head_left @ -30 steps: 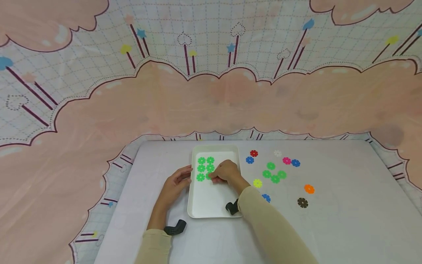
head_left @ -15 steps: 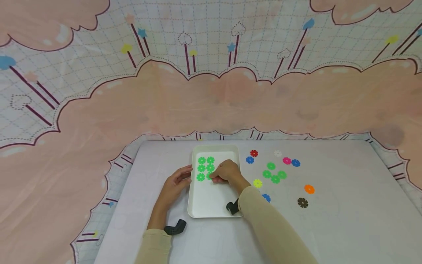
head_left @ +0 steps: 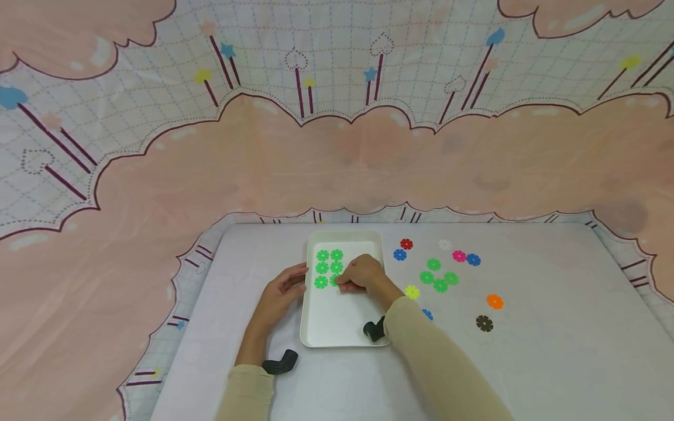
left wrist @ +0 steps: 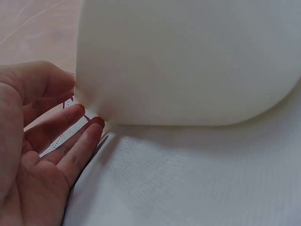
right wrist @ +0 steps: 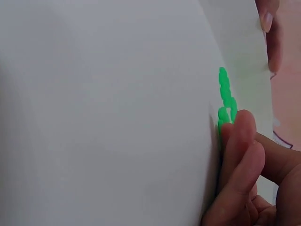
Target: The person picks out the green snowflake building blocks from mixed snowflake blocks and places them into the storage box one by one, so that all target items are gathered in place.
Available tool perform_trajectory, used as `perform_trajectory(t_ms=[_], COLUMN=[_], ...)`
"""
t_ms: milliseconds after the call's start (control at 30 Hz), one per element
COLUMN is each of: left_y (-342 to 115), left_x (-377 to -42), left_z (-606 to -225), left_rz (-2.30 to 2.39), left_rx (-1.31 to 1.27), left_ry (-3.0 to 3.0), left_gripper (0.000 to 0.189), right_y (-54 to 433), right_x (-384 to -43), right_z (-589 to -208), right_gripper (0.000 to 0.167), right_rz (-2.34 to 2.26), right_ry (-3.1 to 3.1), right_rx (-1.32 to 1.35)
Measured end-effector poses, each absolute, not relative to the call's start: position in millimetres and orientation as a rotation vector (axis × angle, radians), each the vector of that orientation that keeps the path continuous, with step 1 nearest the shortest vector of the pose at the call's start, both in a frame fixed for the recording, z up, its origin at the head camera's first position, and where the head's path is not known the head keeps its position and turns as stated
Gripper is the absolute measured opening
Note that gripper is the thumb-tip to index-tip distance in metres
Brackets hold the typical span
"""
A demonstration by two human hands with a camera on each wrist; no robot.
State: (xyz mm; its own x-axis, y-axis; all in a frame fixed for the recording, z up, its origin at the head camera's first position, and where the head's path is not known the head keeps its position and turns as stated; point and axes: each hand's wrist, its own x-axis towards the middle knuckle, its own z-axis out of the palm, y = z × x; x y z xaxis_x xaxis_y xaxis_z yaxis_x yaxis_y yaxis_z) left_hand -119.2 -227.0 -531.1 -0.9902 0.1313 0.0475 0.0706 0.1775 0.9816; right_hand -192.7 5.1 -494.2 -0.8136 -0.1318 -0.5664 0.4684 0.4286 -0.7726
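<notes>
A white rectangular tray (head_left: 332,324) bears several green flower-shaped plastic discs (head_left: 322,268) in two columns at its far left. My right hand (head_left: 363,275) reaches over the tray, thumb and finger pinching the lowest green disc (head_left: 333,281) of the right column, partly covered by the fingertips. In the right wrist view the fingers (right wrist: 242,141) are low over the tray floor beside the green discs (right wrist: 225,87), seen edge-on. My left hand (head_left: 281,295) rests its fingertips against the tray's left side; in the left wrist view its fingers (left wrist: 82,155) are loosely bent at the tray wall (left wrist: 164,70).
Right of the tray, several more green discs (head_left: 440,286) lie together on the white table (head_left: 568,351). Around them are scattered red (head_left: 406,244), blue, white, pink, yellow (head_left: 412,292), orange (head_left: 495,302) and dark brown discs (head_left: 484,323). A patterned pink cloth (head_left: 368,164) hangs behind.
Both hands stay nearly in place, the right one still at the same green disc. The right forearm has shifted very slightly to the right.
</notes>
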Motion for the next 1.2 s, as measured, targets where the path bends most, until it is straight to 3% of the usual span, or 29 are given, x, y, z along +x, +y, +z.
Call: perform_trajectory(t_ms=[633, 1200], left_y=[-227.2, -227.7], left_x=[-120.7, -121.0], left_z=[-529.3, -531.6], left_rz=[1.956, 1.955], left_rx=[0.192, 0.188], left_ry=[2.384, 2.387], left_gripper=[0.041, 0.039], right_y=[41.2, 149.1], right_x=[-193.2, -197.9], right_z=[-453.2, -435.9], right_gripper=[0.014, 0.029], right_rz=[-1.467, -1.025], right_ry=[2.161, 2.622], right_rx=[-0.126, -0.325])
